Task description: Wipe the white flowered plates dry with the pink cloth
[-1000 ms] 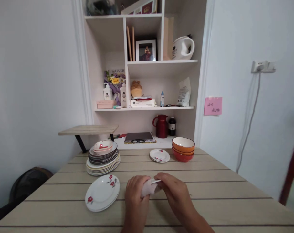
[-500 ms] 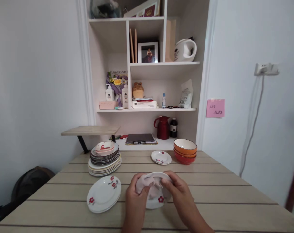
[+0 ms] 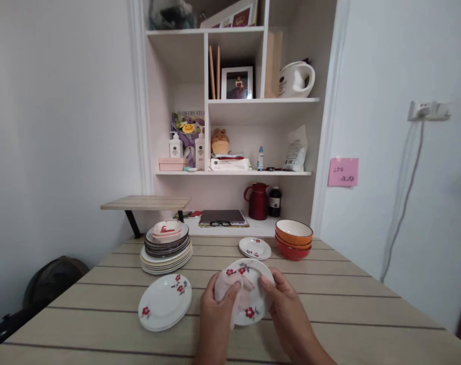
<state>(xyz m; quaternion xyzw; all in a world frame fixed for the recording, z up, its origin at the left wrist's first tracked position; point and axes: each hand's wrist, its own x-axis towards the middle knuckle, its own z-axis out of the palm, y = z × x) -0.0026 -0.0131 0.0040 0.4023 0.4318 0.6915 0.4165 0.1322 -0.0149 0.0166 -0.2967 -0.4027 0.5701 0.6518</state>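
Above the near middle of the table, a white plate with red flowers (image 3: 259, 299) is held tilted toward me. My right hand (image 3: 285, 304) grips its right rim, thumb on the face and fingers behind. A pale pink cloth (image 3: 225, 286) lies bunched over the plate's left side. My left hand (image 3: 219, 309) is closed on this cloth, its thumb pressing it against the plate; its other fingers are hidden behind. To the left lies a short stack of matching flowered plates (image 3: 164, 304). Farther back is another small stack of flowered plates (image 3: 255, 247).
At the back left stands a tall stack of plates (image 3: 165, 261) with small pink-rimmed dishes (image 3: 167, 228) on top. Orange and red bowls (image 3: 293, 238) are stacked at the back right. Behind are a small raised shelf (image 3: 147, 203), a laptop (image 3: 222, 217) and a red jug (image 3: 258, 200).
The cloth has moved to the left side of the plate, uncovering more of its face and upper flowers. The plate appears tipped up more toward me. The whole view has shifted slightly.
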